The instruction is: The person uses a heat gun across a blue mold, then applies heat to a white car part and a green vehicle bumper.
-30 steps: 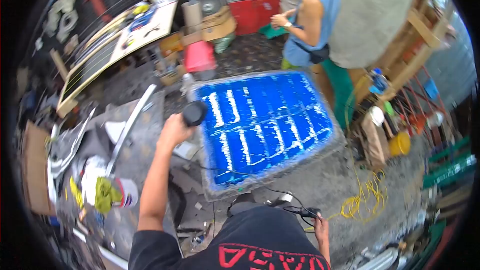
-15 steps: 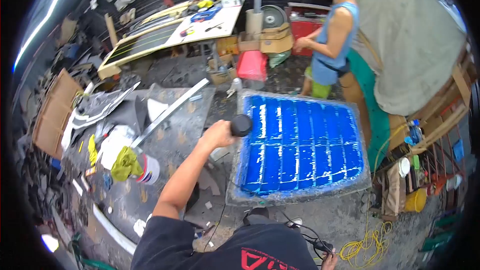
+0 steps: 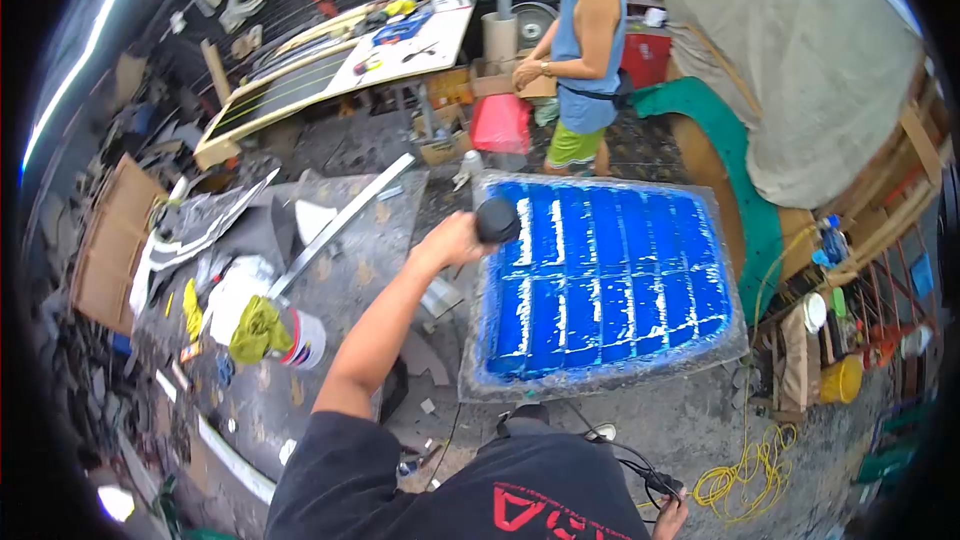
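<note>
My left hand [image 3: 453, 240] is closed around a dark round-ended tool [image 3: 497, 221], held over the upper left corner of a blue panel [image 3: 620, 280]. The panel has a grid of lines, white glossy streaks and a rough grey border. Low in the view, near my body, my right hand [image 3: 670, 515] is closed on a black cable with a connector [image 3: 662, 483]. The cable runs left past my shirt, below the panel's near edge.
Beyond the panel stands a person in a blue sleeveless top [image 3: 590, 40]. On the left, a grey table [image 3: 330, 310] bears a white bucket [image 3: 305, 340] with a yellow-green cloth [image 3: 259, 329] and a metal strip. A yellow cord [image 3: 745, 480] lies coiled on the floor at right.
The view has swung and settled. The other person has moved left along the far side of the panel. My left hand still holds the dark tool by the panel's left side.
</note>
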Demonstrator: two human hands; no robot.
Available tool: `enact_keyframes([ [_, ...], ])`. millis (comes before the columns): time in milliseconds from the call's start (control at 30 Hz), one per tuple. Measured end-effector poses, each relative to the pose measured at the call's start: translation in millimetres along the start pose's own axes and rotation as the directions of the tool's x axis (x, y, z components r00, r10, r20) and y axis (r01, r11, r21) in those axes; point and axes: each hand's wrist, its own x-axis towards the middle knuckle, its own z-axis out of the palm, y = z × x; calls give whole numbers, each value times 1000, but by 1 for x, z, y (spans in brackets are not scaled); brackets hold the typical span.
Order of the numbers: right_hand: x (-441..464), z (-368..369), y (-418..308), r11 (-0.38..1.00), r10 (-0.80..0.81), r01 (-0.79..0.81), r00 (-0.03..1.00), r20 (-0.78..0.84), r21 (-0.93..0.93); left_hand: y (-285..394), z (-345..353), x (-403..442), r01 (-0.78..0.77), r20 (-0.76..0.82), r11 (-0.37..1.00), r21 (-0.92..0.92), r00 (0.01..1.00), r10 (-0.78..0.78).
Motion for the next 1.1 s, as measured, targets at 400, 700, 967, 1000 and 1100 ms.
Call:
enact_keyframes([
  [400,17,3,-7,995,-7,12,998,57,-97,65,-48,-36,281,624,942,-181,773,-111],
  [700,39,10,9,990,-60,79,986,157,-115,28,-29,-37,141,98,989,-34,986,-137],
  [967,71,44,-34,979,-85,132,957,276,-155,52,-21,-65,233,545,938,-257,837,-59],
  [1000,73,52,-40,976,-87,139,955,284,-167,58,-38,-66,226,482,966,-122,865,-141],
  [1100,87,62,-52,965,-110,182,935,336,-189,37,-21,-67,179,-98,984,15,979,-177],
])
